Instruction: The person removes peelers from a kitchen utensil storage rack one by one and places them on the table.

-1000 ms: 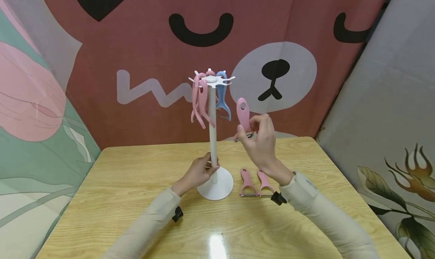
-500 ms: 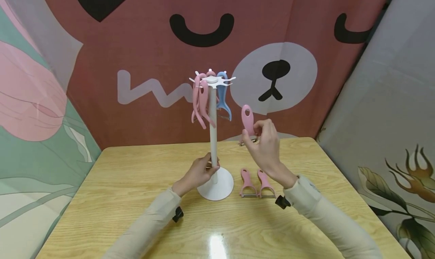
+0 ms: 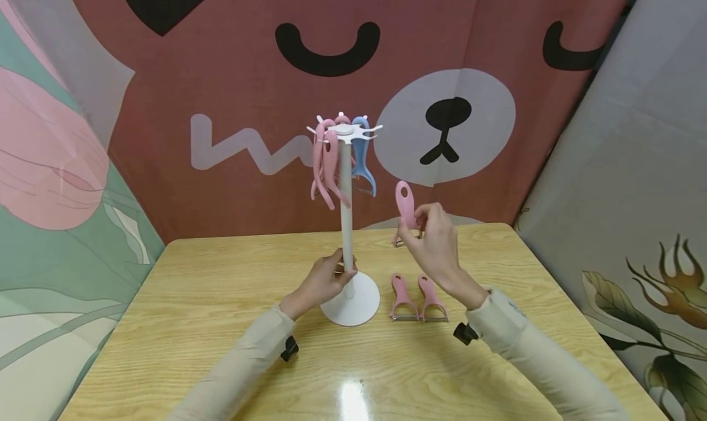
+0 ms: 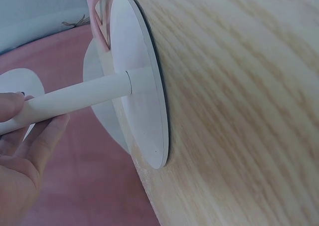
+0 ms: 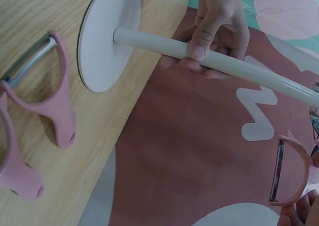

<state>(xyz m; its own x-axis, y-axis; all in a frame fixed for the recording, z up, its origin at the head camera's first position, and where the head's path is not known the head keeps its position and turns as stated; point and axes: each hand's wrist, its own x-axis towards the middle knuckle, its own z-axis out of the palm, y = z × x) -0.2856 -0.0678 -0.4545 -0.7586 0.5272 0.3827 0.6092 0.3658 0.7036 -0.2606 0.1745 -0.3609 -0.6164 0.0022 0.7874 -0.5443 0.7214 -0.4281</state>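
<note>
A white stand (image 3: 346, 237) with a round base and a crown of hooks stands upright on the table. My left hand (image 3: 323, 283) grips its pole low down, thumb and fingers around it, as the right wrist view also shows. Several pink peelers (image 3: 329, 163) and one blue peeler (image 3: 360, 154) hang from the hooks. To the right of the stand, my right hand (image 3: 433, 240) pinches a pink peeler (image 3: 405, 203) near its head, handle up and blade down, in the air. In the right wrist view that peeler's blade (image 5: 277, 171) shows at the lower right.
Two pink peelers (image 3: 402, 298) lie side by side on the wooden table (image 3: 237, 255), just right of the stand's base. Behind the table hangs a red-brown curtain (image 3: 248, 194) with a cartoon face. A grey floral curtain (image 3: 607, 194) hangs on the right.
My right hand has moved down and slightly right, away from the hooks, with the pink peeler still pinched. The left hand and the stand have stayed in place.
</note>
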